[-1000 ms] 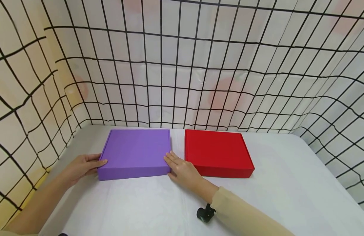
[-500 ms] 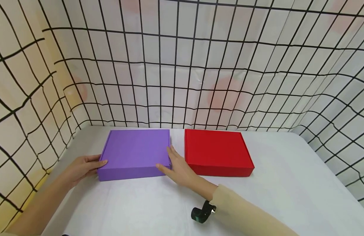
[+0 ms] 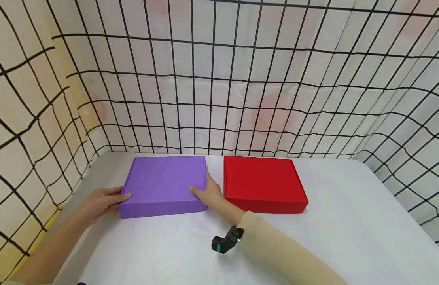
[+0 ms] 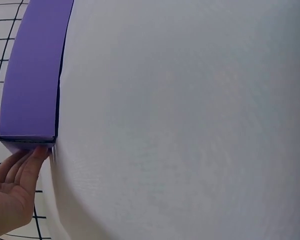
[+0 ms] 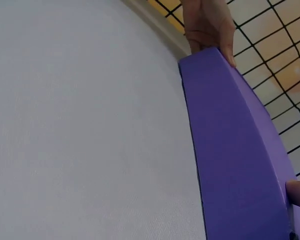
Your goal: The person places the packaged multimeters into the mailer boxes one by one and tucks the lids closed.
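A flat, closed purple cardboard box (image 3: 164, 180) lies on the left half of the table. My left hand (image 3: 100, 202) grips its left end near the front corner, thumb on the lid. In the left wrist view, the fingers of that hand (image 4: 15, 197) press on the end face of the box (image 4: 32, 75). My right hand (image 3: 212, 194) holds the opposite end, its thumb over the lid's edge and its fingers along the right side. The right wrist view has the right thumb (image 5: 299, 194) on the box's top edge; the remaining fingers are mostly hidden there.
A closed red box (image 3: 263, 180) lies just right of the purple one, a narrow gap between them. White cloth covers the table (image 3: 347, 221). Black wire grid (image 3: 216, 91) stands behind and at both sides. A black wrist camera (image 3: 224, 241) hangs at the right cuff.
My right hand has shifted from the front right corner of the purple box back along its right side, and its thumb has come onto the lid. The left hand stays in place.
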`<state>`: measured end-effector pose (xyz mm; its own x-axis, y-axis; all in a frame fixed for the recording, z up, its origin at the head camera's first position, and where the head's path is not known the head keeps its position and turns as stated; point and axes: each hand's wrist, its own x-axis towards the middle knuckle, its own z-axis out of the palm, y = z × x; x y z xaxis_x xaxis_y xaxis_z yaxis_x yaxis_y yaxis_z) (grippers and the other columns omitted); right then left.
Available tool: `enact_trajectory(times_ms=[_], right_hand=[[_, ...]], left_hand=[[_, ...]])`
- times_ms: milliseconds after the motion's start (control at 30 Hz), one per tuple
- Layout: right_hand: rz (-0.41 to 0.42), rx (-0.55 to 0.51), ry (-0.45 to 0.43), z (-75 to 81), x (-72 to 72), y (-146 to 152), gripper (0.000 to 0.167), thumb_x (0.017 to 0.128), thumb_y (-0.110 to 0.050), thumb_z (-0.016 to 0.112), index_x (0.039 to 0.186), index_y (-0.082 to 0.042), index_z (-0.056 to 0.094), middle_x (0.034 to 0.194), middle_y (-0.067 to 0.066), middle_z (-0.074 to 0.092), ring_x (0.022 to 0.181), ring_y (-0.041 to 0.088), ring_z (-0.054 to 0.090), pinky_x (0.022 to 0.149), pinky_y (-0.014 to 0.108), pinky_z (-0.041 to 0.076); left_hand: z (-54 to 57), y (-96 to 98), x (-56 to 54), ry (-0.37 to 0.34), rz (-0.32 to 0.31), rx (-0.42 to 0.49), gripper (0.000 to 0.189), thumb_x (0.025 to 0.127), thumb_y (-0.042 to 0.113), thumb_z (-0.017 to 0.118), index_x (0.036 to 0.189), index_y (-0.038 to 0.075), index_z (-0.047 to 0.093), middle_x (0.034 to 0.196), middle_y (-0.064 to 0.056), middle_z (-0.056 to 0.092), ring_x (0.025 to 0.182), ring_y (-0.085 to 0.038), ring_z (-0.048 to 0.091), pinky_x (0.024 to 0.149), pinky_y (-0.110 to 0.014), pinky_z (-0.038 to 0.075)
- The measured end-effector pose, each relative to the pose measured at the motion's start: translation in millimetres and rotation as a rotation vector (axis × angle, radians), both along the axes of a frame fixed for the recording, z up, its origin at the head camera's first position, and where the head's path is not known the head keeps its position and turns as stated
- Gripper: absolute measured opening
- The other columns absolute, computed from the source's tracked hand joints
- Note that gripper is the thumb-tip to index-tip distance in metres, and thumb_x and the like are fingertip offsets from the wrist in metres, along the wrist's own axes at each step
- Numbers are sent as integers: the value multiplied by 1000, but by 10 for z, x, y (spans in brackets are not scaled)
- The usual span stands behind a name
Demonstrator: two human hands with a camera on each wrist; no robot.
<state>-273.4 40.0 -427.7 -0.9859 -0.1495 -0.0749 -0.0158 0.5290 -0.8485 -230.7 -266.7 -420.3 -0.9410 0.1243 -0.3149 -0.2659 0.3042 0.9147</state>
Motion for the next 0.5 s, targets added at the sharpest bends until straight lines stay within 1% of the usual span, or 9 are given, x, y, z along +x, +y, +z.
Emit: enact_trajectory(times_ms=[100, 200, 333, 400, 433, 500], right_hand=[[-21, -19, 19, -16, 14, -7, 80, 83, -24, 66, 144, 4, 22, 135, 23, 45, 120, 37, 47, 99, 50, 39], [-33, -28, 26, -29, 24, -24, 80, 83, -24, 67, 143, 4, 23, 136, 23, 45, 121, 37, 47, 98, 50, 39], [-40, -26, 31, -47, 37, -24, 80, 83, -25, 67, 144, 3, 24, 135, 23, 46, 120, 37, 47, 98, 50, 40], [-43, -22, 37, -63, 34, -20, 80, 83, -26, 67, 143, 4, 24, 134, 23, 46, 120, 36, 48, 98, 49, 40], [-44, -20, 39, -69, 34, -17, 80, 83, -26, 67, 143, 4, 24, 134, 23, 46, 120, 36, 48, 98, 49, 40], [-45, -15, 44, -80, 28, -15, 80, 83, -26, 67, 143, 4, 23, 134, 23, 46, 120, 36, 47, 98, 49, 39]], left_hand=[[9, 5, 1, -6, 5, -3, 76, 87, 28, 64, 137, -15, 26, 128, -25, 51, 90, -5, 64, 83, -26, 51], [17, 1, 17, -6, -3, -29, 77, 87, 30, 63, 137, -15, 26, 131, -27, 47, 93, -7, 64, 84, -27, 51], [38, 4, 29, 8, -20, -111, 78, 87, 33, 63, 137, -15, 27, 132, -29, 45, 98, -15, 64, 84, -30, 51], [47, 5, 30, 25, -25, -155, 80, 87, 35, 63, 138, -13, 25, 131, -30, 44, 101, -22, 63, 85, -33, 51], [48, 3, 30, 50, -30, -177, 82, 87, 35, 63, 141, -10, 22, 131, -31, 43, 104, -26, 62, 85, -35, 51], [55, -1, 39, 141, -37, -278, 86, 85, 38, 64, 145, -2, 17, 132, -32, 42, 108, -34, 58, 87, -44, 49]])
